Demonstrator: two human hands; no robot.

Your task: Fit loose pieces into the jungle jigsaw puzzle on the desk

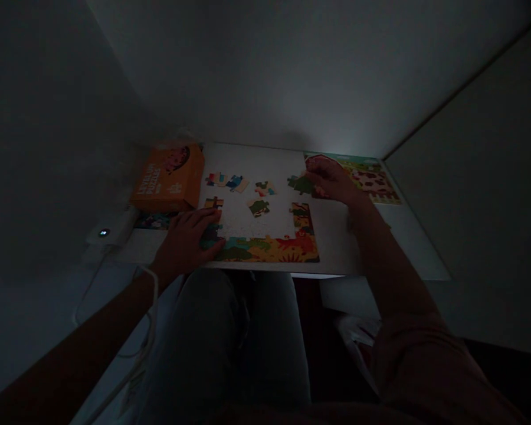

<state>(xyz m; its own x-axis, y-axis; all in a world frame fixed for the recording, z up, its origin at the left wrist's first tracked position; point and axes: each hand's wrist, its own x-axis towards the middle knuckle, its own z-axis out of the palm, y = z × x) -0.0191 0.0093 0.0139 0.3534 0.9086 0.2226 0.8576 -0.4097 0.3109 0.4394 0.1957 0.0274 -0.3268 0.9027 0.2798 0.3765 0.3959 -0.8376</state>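
A partly joined jigsaw (269, 248) lies along the near edge of a white table (336, 236), its bottom row and right corner assembled. My left hand (188, 242) rests flat on the puzzle's left end, fingers spread over the pieces there. My right hand (330, 180) reaches to the far right and touches a dark green loose piece (301, 185). Several loose pieces (260, 198) lie scattered in the middle of the table.
An orange puzzle box (168, 177) stands at the far left. A finished puzzle picture (371, 177) lies at the far right corner. A white device with a small light (108, 233) and its cable sit left of the table. Walls close in on three sides.
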